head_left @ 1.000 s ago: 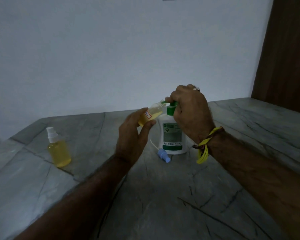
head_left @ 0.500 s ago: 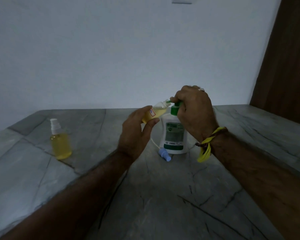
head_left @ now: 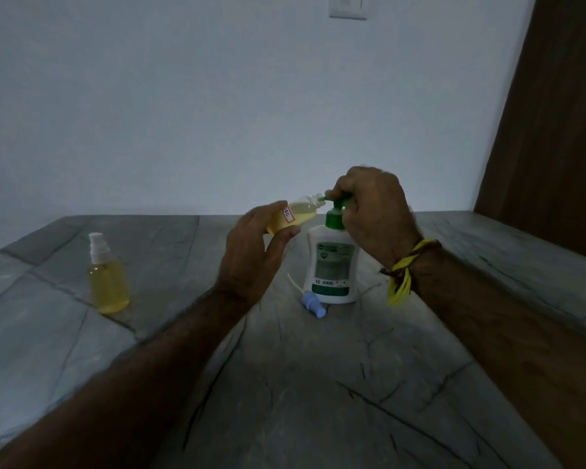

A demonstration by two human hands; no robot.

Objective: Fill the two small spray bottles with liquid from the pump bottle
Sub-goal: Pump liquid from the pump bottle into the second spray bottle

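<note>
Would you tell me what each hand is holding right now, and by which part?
The left hand holds the open spray bottle by its body, tilted. The right hand grips the green pump head of the pump bottle.

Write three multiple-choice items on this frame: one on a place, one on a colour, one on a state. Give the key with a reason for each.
1. Where does the blue spray cap lie?
A. On the table beside the pump bottle's base
B. On the capped bottle
C. In the right hand

2. What colour is the pump head on the pump bottle?
A. Red
B. Green
C. Black

3. How is the open spray bottle held by the left hand?
A. Upright on the table
B. Upside down
C. Tilted, mouth at the nozzle

Key: 1 A, it lies at the base. 2 B, the pump head under the right hand is green. 3 C, its neck leans toward the spout.
</note>
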